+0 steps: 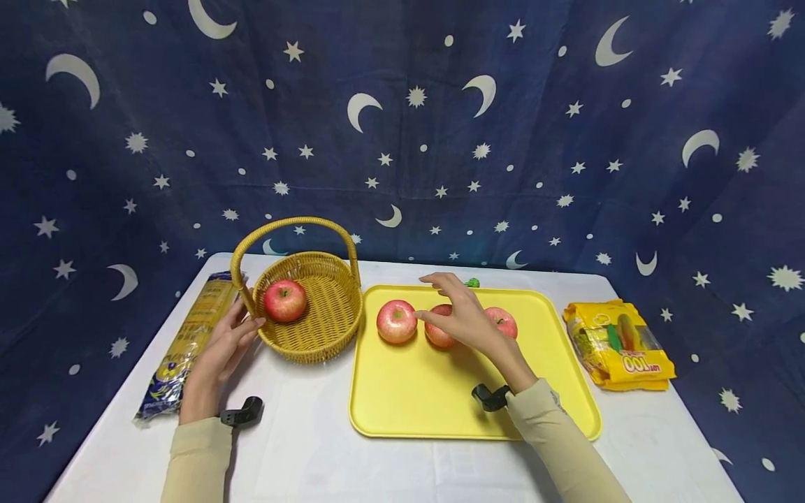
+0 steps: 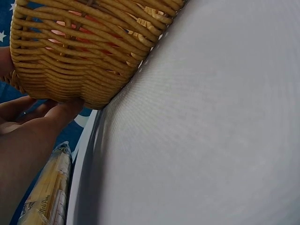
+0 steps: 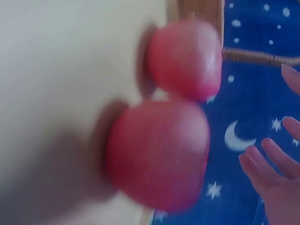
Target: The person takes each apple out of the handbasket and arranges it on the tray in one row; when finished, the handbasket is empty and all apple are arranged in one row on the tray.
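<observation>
A wicker basket (image 1: 327, 307) with a tall arched handle stands on the left of the table, and one red apple (image 1: 286, 301) lies inside it. My left hand (image 1: 220, 346) holds the basket's left side near the handle's foot, with the fingers against the woven wall (image 2: 89, 61). Over the yellow tray (image 1: 434, 405) hovers my right hand (image 1: 464, 318), fingers spread and nothing in them. Beneath it is an apple (image 1: 438, 335), partly hidden by the hand. Another apple (image 1: 397, 321) sits to its left on the tray, and a third apple (image 1: 502, 322) to its right.
A long pack of noodles or pasta (image 1: 191, 335) lies left of the basket. Right of the tray is a yellow snack bag (image 1: 619, 344). A small green thing (image 1: 472, 283) shows behind the tray's far edge. Behind the table hangs a star-patterned blue cloth (image 1: 402, 140).
</observation>
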The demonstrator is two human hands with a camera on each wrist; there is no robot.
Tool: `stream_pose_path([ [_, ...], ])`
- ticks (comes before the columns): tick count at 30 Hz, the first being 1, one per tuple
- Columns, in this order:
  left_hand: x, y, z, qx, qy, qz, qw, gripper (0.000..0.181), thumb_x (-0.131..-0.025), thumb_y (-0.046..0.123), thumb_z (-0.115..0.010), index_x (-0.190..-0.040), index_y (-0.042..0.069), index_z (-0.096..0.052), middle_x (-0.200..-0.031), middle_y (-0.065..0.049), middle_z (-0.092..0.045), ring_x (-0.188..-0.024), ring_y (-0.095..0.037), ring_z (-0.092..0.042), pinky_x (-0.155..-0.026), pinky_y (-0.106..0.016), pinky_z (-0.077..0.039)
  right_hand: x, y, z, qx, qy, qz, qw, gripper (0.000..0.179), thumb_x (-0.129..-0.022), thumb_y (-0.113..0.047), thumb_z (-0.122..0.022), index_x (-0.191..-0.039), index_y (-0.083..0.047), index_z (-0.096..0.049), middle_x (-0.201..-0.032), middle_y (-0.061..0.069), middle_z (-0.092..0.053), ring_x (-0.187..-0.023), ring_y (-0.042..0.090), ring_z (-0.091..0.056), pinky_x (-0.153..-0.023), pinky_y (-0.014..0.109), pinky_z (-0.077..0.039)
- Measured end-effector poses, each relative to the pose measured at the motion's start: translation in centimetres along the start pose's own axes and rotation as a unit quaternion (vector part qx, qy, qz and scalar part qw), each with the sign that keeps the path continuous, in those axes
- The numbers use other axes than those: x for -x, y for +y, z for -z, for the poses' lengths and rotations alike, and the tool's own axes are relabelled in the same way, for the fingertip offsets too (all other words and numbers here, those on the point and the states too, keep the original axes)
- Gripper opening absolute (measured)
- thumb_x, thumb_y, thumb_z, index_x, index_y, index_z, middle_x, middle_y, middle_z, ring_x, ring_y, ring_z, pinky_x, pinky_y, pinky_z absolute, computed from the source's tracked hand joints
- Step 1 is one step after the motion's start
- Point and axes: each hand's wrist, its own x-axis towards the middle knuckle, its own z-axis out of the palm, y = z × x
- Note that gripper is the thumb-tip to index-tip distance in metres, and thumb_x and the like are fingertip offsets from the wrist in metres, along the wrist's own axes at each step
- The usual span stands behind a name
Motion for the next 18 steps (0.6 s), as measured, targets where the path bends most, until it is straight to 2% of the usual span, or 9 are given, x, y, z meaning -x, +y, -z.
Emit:
stream_pose_path([
  [4, -0.1, -0.1, 0.0, -0.004, 0.002, 0.002, 1.0000, 0.084, -0.104, 0.006, -0.051, -0.167, 0.018, 0.005, -0.173, -0.018, 0.006, -0.156, -0.032, -0.014, -0.114, -0.017, -0.037, -1.3, -1.3, -1.9, -0.027, -0.013, 0.025, 0.9992, 0.059, -0.085, -0.014, -0.084, -0.138, -0.008, -0.059, -0.138, 0.010, -0.058, -0.122, 0.031, -0.060, -0.109, 0.048, -0.051],
  [6, -0.1, -0.1, 0.1, -0.006, 0.005, 0.006, 0.9999, 0.084, -0.104, 0.006, -0.051, -0.167, 0.018, 0.004, -0.173, -0.018, 0.006, -0.157, -0.033, -0.013, -0.115, -0.018, -0.036, -2.0, -1.9, -2.8, -0.039, -0.024, 0.031, 0.9985, 0.058, -0.086, -0.015, -0.084, -0.138, -0.009, -0.060, -0.138, 0.009, -0.058, -0.123, 0.028, -0.061, -0.109, 0.044, -0.051],
  [10, -0.1, -0.1, 0.2, -0.006, 0.009, 0.010, 0.9999, 0.084, -0.104, 0.006, -0.052, -0.167, 0.017, 0.003, -0.173, -0.017, 0.005, -0.157, -0.034, -0.011, -0.115, -0.018, -0.036, -3.6, -3.0, -4.7, -0.059, -0.056, 0.022, 0.9965, 0.060, -0.086, -0.024, -0.084, -0.139, -0.012, -0.059, -0.141, 0.008, -0.057, -0.125, 0.028, -0.060, -0.108, 0.041, -0.052],
  [15, -0.2, 0.0, 0.2, -0.001, 0.010, 0.008, 0.9999, 0.084, -0.104, 0.004, -0.051, -0.167, 0.016, 0.004, -0.173, -0.018, 0.006, -0.157, -0.034, -0.011, -0.114, -0.018, -0.037, -5.8, -4.5, -7.0, -0.085, -0.107, -0.001, 0.9906, 0.065, -0.087, -0.027, -0.083, -0.143, -0.010, -0.056, -0.146, 0.014, -0.054, -0.128, 0.036, -0.059, -0.105, 0.048, -0.054],
  [18, -0.2, 0.0, 0.0, -0.004, 0.009, 0.010, 0.9999, 0.085, -0.104, 0.004, -0.051, -0.167, 0.016, 0.004, -0.173, -0.018, 0.006, -0.157, -0.035, -0.010, -0.118, -0.022, -0.034, -7.1, -5.2, -8.3, -0.094, -0.129, -0.011, 0.9871, 0.065, -0.088, -0.028, -0.083, -0.144, -0.012, -0.055, -0.145, 0.012, -0.055, -0.128, 0.035, -0.058, -0.108, 0.049, -0.051],
])
